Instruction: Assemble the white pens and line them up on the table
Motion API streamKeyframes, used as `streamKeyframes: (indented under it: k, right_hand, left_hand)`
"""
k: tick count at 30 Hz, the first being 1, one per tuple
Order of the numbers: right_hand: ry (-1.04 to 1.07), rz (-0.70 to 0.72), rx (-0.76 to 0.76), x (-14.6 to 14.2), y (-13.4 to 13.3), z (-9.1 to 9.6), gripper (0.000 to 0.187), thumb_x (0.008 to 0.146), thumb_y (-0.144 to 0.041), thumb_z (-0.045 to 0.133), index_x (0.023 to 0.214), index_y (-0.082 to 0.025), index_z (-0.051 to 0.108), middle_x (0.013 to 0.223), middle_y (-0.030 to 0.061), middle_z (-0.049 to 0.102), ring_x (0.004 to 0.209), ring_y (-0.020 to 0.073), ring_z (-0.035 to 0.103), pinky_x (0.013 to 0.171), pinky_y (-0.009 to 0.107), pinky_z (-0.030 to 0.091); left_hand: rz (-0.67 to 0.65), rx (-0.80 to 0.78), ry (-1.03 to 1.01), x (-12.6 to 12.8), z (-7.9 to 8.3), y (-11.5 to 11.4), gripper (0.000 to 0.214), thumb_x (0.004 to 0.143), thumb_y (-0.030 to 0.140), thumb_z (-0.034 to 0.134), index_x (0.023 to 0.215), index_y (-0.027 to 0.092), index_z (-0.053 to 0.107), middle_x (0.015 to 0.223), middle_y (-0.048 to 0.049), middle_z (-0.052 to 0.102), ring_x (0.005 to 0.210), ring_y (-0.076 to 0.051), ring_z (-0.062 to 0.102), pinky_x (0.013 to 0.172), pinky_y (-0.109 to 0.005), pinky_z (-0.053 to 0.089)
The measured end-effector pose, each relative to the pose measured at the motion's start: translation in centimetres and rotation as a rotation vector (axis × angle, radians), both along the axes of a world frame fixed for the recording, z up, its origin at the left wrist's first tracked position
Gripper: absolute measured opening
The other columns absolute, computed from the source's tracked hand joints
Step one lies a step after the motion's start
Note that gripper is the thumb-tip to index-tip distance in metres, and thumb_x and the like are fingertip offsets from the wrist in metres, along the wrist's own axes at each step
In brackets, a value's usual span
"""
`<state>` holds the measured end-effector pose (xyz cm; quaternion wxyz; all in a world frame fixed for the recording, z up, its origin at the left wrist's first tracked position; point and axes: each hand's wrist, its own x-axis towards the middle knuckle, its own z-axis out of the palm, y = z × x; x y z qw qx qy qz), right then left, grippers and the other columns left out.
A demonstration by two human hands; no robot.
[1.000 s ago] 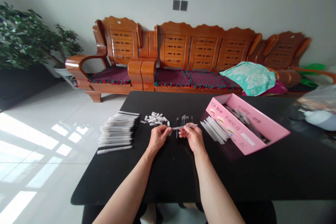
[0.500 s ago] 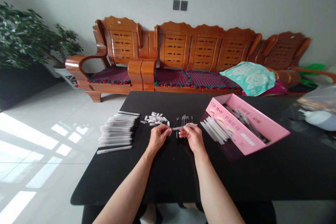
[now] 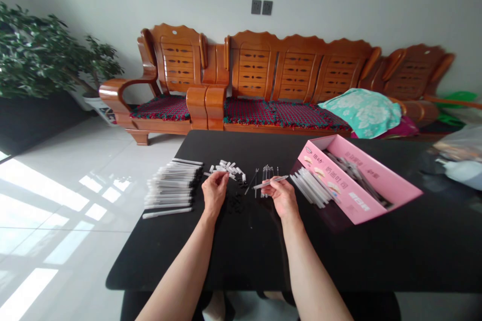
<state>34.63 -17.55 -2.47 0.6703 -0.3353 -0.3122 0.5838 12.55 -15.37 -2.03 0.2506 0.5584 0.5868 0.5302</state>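
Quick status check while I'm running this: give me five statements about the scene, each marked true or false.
1. The right hand holds a pen barrel. True.
2. Translucent tubes lie beside the pink box. True.
3. The left hand grips the pink box. False: the left hand is by the white caps.
4. Small black pieces lie between the hands. True.
5. The teal cloth lies on the table. False: the teal cloth is on the wooden sofa.
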Motion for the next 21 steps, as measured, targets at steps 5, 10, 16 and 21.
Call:
streamKeyframes:
  k: [5, 10, 16, 21]
  right_hand:
    - [-0.015, 0.025, -0.033, 0.0, -0.1, 0.2, 0.037, 0.072, -0.025, 0.077, 0.107, -0.015, 0.068, 0.069, 0.0024, 0.073, 0.059, 0.0177, 0.070, 0.055, 0.028, 0.058]
    - [-0.024, 0.038, 0.017, -0.1, -0.5, 0.8, 0.056, 0.077, -0.024, 0.073, 0.131, -0.023, 0.056, 0.063, -0.0037, 0.069, 0.052, 0.0151, 0.065, 0.052, 0.027, 0.054]
    - [-0.003, 0.073, -0.006, 0.1, -0.4, 0.3, 0.024, 0.078, -0.027, 0.069, 0.098, -0.016, 0.072, 0.070, 0.0038, 0.073, 0.059, 0.0179, 0.070, 0.053, 0.028, 0.057]
    - [0.067, 0.054, 0.035, 0.2, -0.3, 0.1, 0.030, 0.071, -0.018, 0.074, 0.101, -0.015, 0.072, 0.078, 0.0045, 0.076, 0.069, 0.0185, 0.073, 0.063, 0.028, 0.060]
  left_hand:
    - [0.032, 0.002, 0.161, -1.4, 0.5, 0.4, 0.016, 0.080, 0.033, 0.063, 0.081, 0.021, 0.074, 0.074, -0.0019, 0.071, 0.064, -0.016, 0.061, 0.066, -0.024, 0.045]
    - [0.112, 0.003, 0.322, -1.8, 0.1, 0.6, 0.016, 0.084, 0.026, 0.059, 0.086, 0.021, 0.074, 0.083, -0.0050, 0.070, 0.071, -0.018, 0.063, 0.072, -0.028, 0.046]
    - [0.129, -0.058, 0.526, -2.4, -1.0, 0.9, 0.023, 0.082, 0.016, 0.059, 0.099, 0.022, 0.073, 0.102, -0.0081, 0.067, 0.089, -0.023, 0.062, 0.078, -0.031, 0.047]
    - [0.089, -0.097, 0.585, -2.4, -1.2, 1.0, 0.014, 0.081, 0.016, 0.062, 0.091, 0.021, 0.070, 0.098, -0.0080, 0.066, 0.092, -0.024, 0.061, 0.079, -0.032, 0.046]
